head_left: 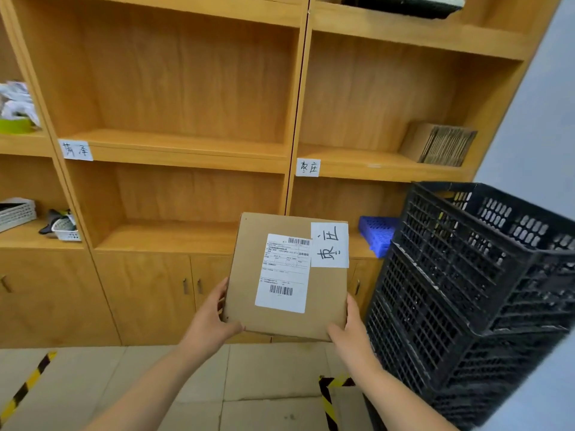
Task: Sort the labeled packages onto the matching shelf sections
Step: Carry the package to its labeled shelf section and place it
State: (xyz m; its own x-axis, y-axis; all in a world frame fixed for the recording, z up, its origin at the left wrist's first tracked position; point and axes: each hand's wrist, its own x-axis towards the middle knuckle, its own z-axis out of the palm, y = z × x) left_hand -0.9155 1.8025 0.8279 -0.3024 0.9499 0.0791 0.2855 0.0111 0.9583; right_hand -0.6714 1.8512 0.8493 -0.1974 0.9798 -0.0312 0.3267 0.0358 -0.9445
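Observation:
A flat brown cardboard package (326, 300) is held up in front of the wooden shelves, top face towards me. It carries a white shipping label and a handwritten paper tag (329, 244) at its upper right corner. My left hand (209, 321) grips its lower left corner and my right hand (350, 329) grips its lower right corner. On the shelf edges two handwritten section tags are taped: one on the left section (75, 149), one on the right section (308, 167).
Stacked black plastic crates (466, 290) stand on the right, close to my right arm. A blue plastic tray (376, 233) lies on the lower right shelf, a bundle of flat cardboard (441, 144) on the shelf above. Yellow-black tape marks the tiled floor (273, 374).

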